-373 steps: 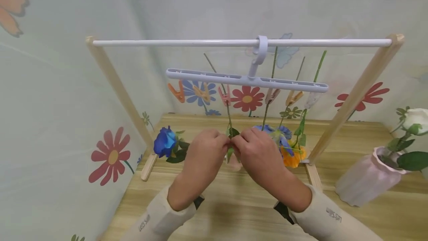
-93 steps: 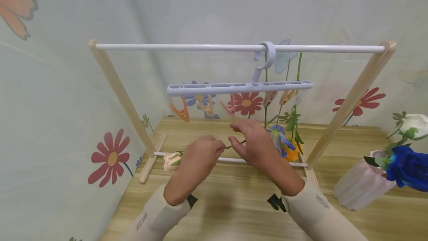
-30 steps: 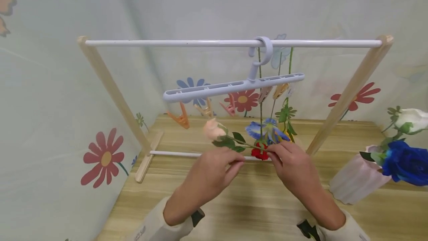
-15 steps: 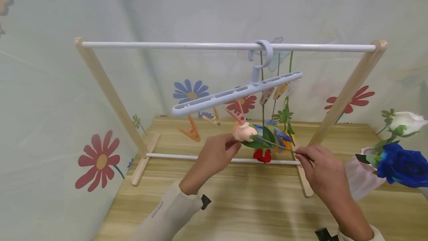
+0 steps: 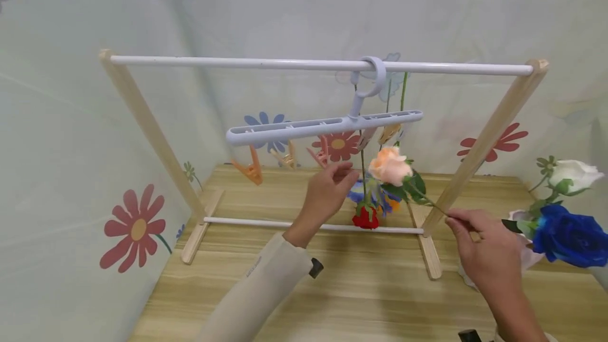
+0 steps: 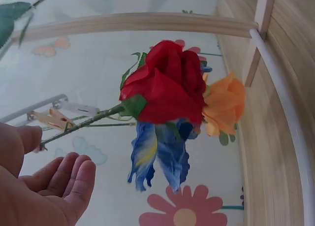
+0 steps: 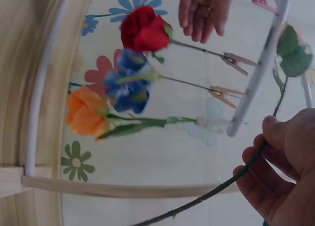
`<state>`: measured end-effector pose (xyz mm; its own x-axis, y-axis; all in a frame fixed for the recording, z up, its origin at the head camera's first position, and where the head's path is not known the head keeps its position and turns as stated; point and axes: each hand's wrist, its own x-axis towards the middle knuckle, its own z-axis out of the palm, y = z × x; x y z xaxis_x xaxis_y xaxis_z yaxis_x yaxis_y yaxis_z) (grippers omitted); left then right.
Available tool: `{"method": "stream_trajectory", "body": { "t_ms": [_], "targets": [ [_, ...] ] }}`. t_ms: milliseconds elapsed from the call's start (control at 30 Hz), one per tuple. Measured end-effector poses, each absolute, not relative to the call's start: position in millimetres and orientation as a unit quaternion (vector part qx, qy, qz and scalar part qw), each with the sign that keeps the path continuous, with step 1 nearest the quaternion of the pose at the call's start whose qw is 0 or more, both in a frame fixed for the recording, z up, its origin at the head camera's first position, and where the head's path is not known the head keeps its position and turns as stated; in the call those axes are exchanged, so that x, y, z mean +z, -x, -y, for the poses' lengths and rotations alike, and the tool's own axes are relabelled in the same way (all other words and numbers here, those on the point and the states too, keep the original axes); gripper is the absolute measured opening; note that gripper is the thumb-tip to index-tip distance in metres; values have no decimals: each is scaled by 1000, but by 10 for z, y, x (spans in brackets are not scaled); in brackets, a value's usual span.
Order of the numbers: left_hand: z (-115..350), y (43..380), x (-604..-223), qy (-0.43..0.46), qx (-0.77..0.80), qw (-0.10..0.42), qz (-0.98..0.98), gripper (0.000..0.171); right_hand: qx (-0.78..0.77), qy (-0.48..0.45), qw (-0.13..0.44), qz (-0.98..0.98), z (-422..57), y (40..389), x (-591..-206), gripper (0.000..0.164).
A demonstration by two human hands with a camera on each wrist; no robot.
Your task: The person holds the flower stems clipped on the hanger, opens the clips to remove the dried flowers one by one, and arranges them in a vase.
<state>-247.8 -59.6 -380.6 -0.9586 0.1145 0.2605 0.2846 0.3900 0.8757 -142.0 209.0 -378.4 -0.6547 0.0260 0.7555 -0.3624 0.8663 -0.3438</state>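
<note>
My right hand [image 5: 491, 252] pinches the stem [image 7: 202, 199] of a peach rose [image 5: 391, 167], its bloom tilted up and left in front of the rack's right side. My left hand [image 5: 326, 194] is empty with fingers loosely bent, just left of the hanging red rose's stem. The red rose [image 6: 167, 85], a blue flower [image 7: 130, 83] and an orange flower [image 7: 87, 113] hang bloom-down from clips on the right half of the lavender hanger [image 5: 294, 130]. On its left half, the orange clip [image 5: 250, 168], yellow clip [image 5: 287, 157] and pink clip [image 5: 321, 153] hold nothing.
The hanger hooks over the white top rod [image 5: 237, 62] of a wooden-legged rack. A pale pink vase [image 5: 529, 257], partly hidden by my right hand, holds a blue rose [image 5: 572, 236] and a white rose [image 5: 575, 176]. A lower rod [image 5: 266, 223] crosses close over the wooden table [image 5: 228, 289].
The blue rose, earlier at the rack's left, is now in the vase. The peach rose came off the pink clip; my right hand has carried it rightward, and my left hand has let go.
</note>
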Motion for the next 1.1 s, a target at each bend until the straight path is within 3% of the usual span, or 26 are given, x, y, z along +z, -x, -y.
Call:
{"method": "stream_trajectory", "body": {
  "t_ms": [133,433,800,1100],
  "targets": [
    [509,2545,-3756,125,-566,74,812,39,284,-14,443,850,-2194,1381,-3605,14],
    [353,2597,-3719,144,-617,50,772,34,355,124,456,807,-2522,1343,-3189,20],
    [404,2601,-3683,126,-615,64,775,24,412,155,478,760,-2566,1413,-3047,21],
    [520,2556,-3676,114,-610,50,783,24,307,161,488,801,-2623,1483,-3282,29]
  ]
}}
